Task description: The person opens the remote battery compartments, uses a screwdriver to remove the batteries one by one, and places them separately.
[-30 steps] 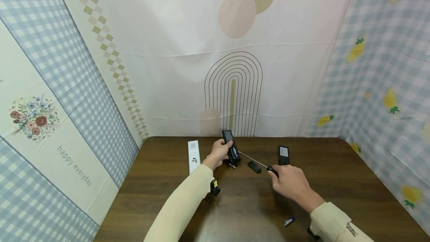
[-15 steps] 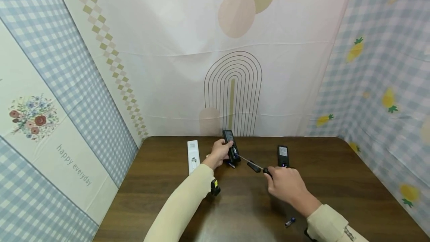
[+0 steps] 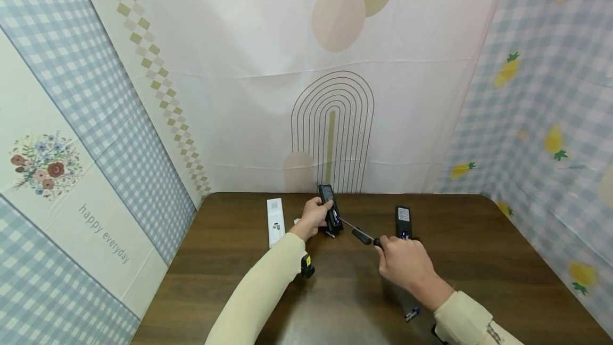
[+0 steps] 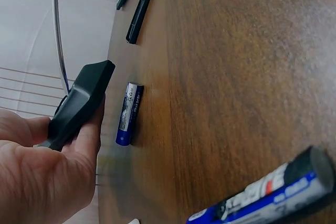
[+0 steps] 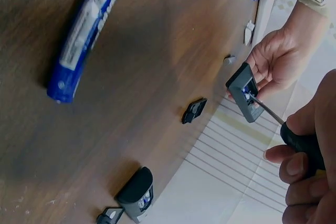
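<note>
In the head view my left hand (image 3: pixel 312 218) grips a black remote control (image 3: pixel 326 195), its battery compartment facing up and uncovered. A battery shows inside it in the right wrist view. My right hand (image 3: pixel 409 262) holds a screwdriver (image 5: pixel 269 110) by its dark handle. The thin metal shaft reaches across to the remote, and its tip is at the battery compartment. Below the shaft lies a small black battery cover (image 3: pixel 361 236). In the left wrist view a loose blue and white battery (image 4: pixel 129 114) lies on the table just beyond the held remote.
A white remote (image 3: pixel 275 222) lies left of my left hand. A second black remote (image 3: pixel 404 216) with its compartment uncovered lies behind my right hand, a small black cover (image 5: pixel 110 215) beside it. Another battery (image 3: pixel 412 313) rests near the front of the wooden table (image 3: pixel 225 276).
My right hand has shifted slightly left, bringing the screwdriver tip from the remote's side edge into its battery compartment. My left hand keeps its grip on the remote in nearly the same place.
</note>
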Tool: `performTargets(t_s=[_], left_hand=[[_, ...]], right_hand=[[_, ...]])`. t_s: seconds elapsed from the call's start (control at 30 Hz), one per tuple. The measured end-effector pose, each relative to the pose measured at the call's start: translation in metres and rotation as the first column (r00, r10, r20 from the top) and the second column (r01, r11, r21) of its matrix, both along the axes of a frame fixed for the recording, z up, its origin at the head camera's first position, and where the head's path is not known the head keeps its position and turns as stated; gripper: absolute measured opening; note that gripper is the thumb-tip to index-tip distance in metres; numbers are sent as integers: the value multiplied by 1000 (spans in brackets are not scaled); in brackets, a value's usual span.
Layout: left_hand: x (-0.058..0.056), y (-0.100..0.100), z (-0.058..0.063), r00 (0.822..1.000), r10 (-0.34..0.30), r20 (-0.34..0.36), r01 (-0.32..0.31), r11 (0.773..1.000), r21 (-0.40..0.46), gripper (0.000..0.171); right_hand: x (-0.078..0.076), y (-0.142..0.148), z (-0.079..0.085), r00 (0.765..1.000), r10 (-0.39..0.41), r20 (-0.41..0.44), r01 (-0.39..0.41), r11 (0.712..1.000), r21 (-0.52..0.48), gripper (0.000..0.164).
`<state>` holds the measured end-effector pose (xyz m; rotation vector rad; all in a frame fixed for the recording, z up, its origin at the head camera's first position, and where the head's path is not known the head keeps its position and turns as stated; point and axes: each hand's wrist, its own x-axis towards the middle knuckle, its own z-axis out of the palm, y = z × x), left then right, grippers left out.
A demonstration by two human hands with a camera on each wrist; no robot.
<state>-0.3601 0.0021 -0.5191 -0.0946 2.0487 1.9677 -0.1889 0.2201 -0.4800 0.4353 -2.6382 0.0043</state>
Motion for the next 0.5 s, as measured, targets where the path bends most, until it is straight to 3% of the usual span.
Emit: performTargets(t_s=[0.33, 0.5], left_hand=[[3, 1, 3, 1000, 15, -6, -15, 1000, -15, 26], [4, 2, 1, 1000, 11, -2, -11, 1000, -17, 25]], right_hand=[[5, -1, 1, 999, -1, -41, 2, 1000, 5, 19], [5, -3, 2, 998, 21, -61, -17, 998, 67, 19]])
